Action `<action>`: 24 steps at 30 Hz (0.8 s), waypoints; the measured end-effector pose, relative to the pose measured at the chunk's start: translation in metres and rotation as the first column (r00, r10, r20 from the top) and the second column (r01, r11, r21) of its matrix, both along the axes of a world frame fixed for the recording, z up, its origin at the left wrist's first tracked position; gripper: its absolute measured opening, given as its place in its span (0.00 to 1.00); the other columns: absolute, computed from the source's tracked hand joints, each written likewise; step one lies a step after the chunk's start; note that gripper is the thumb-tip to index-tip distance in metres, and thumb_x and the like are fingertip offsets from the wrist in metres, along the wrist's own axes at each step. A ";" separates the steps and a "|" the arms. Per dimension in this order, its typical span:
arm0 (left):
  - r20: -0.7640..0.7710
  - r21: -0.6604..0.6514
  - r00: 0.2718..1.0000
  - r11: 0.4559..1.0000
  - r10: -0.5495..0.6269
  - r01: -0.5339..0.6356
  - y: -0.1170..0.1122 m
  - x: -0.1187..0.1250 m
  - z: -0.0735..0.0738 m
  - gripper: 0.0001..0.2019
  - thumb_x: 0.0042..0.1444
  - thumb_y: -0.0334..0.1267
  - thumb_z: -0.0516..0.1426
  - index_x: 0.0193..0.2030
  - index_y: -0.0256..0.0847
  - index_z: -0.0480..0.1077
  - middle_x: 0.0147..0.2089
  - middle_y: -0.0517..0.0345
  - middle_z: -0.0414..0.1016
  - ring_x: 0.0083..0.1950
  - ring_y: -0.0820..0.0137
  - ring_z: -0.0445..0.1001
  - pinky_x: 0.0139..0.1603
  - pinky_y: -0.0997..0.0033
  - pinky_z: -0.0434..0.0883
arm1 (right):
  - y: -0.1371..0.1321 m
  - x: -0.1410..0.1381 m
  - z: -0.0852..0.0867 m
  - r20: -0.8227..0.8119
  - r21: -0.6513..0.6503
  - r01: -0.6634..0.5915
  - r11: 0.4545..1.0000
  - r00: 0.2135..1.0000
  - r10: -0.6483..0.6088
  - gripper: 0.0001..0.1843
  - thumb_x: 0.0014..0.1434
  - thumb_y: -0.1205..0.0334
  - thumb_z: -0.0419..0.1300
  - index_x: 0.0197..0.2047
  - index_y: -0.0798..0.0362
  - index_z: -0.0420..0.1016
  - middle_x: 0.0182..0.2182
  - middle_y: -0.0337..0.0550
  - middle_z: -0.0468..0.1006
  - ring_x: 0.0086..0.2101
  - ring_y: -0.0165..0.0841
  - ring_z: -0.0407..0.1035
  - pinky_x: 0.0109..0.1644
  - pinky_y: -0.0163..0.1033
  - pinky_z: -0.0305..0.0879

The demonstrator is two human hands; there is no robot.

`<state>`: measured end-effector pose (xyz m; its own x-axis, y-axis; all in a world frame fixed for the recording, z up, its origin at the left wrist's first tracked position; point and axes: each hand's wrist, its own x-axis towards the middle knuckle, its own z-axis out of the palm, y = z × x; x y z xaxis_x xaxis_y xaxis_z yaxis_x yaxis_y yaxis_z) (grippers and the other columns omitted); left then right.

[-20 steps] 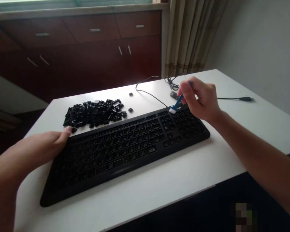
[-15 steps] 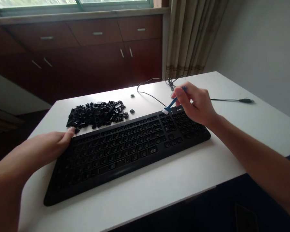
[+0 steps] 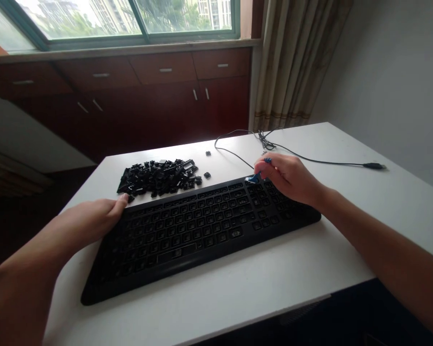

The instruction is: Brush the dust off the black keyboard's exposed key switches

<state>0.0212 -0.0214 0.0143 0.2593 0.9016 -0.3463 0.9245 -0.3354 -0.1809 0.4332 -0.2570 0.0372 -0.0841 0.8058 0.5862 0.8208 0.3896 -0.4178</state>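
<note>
A black keyboard (image 3: 198,226) with its keycaps off lies at a slant across the white table (image 3: 238,283). My left hand (image 3: 97,216) grips its far left corner, thumb on top and the other fingers mostly hidden. In my right hand (image 3: 290,178) is a small blue brush (image 3: 257,176), its handle pinched between thumb and fingers. The white bristles touch the keyboard's upper edge, near the top row right of centre. Behind the keyboard's left half lies a heap of loose black keycaps (image 3: 159,177), close to my left hand.
Two stray keycaps (image 3: 207,175) lie right of the heap. The keyboard's cable (image 3: 234,153) runs to a tangled bundle at the back, and its USB plug (image 3: 374,166) rests at the right. Beyond the table stand brown cabinets (image 3: 159,110), a window and a curtain (image 3: 285,62).
The camera view has tilted up, showing more window. The brush handle now leans lower over the keyboard, with the bristles still near the same top-edge spot. My left hand keeps its hold.
</note>
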 end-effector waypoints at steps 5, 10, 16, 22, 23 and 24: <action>0.060 -0.004 0.998 1.000 -0.002 0.002 -0.005 0.002 0.004 0.38 0.68 0.58 0.35 0.51 0.31 0.78 0.55 0.34 0.79 0.59 0.45 0.75 0.58 0.58 0.65 | -0.006 -0.003 0.004 0.097 0.201 0.054 0.978 0.993 -0.074 0.09 0.72 0.62 0.56 0.48 0.51 0.77 0.40 0.45 0.80 0.33 0.31 0.73 0.36 0.37 0.66; 0.102 -0.007 0.995 1.000 -0.011 0.012 -0.007 0.002 0.005 0.37 0.68 0.58 0.36 0.46 0.34 0.79 0.51 0.36 0.81 0.56 0.46 0.76 0.56 0.56 0.66 | -0.007 -0.009 0.002 -0.115 0.173 0.077 0.982 0.992 -0.058 0.12 0.73 0.61 0.54 0.41 0.52 0.77 0.30 0.39 0.77 0.29 0.28 0.71 0.35 0.35 0.66; 0.133 0.021 0.991 0.999 -0.031 0.028 -0.010 0.000 0.004 0.39 0.68 0.60 0.35 0.44 0.35 0.80 0.50 0.35 0.81 0.55 0.44 0.77 0.54 0.54 0.66 | -0.001 -0.006 -0.005 -0.238 -0.110 0.090 0.990 0.965 -0.114 0.16 0.73 0.52 0.55 0.43 0.51 0.79 0.25 0.36 0.77 0.25 0.27 0.70 0.30 0.34 0.66; 0.134 0.020 0.990 0.999 -0.050 0.047 -0.011 0.001 0.004 0.38 0.68 0.60 0.34 0.41 0.36 0.79 0.47 0.36 0.82 0.53 0.45 0.78 0.54 0.55 0.67 | -0.002 -0.009 -0.005 -0.070 0.161 0.109 0.981 0.993 -0.098 0.09 0.72 0.63 0.57 0.49 0.51 0.78 0.41 0.43 0.82 0.36 0.30 0.76 0.39 0.36 0.69; 0.129 0.025 0.991 0.999 -0.044 0.041 -0.012 0.002 0.004 0.38 0.68 0.60 0.34 0.41 0.37 0.79 0.47 0.36 0.82 0.53 0.45 0.78 0.53 0.55 0.68 | -0.002 -0.010 -0.004 -0.070 0.181 0.106 0.978 0.993 -0.094 0.09 0.72 0.64 0.56 0.49 0.51 0.78 0.41 0.43 0.82 0.36 0.30 0.76 0.39 0.36 0.69; 0.126 0.029 0.991 0.999 -0.037 0.033 -0.013 0.003 0.005 0.38 0.68 0.59 0.34 0.42 0.37 0.79 0.48 0.36 0.82 0.53 0.45 0.78 0.53 0.55 0.68 | -0.002 -0.010 -0.004 -0.075 0.195 0.107 0.975 0.993 -0.094 0.09 0.72 0.64 0.56 0.48 0.51 0.77 0.41 0.43 0.82 0.35 0.30 0.76 0.38 0.36 0.69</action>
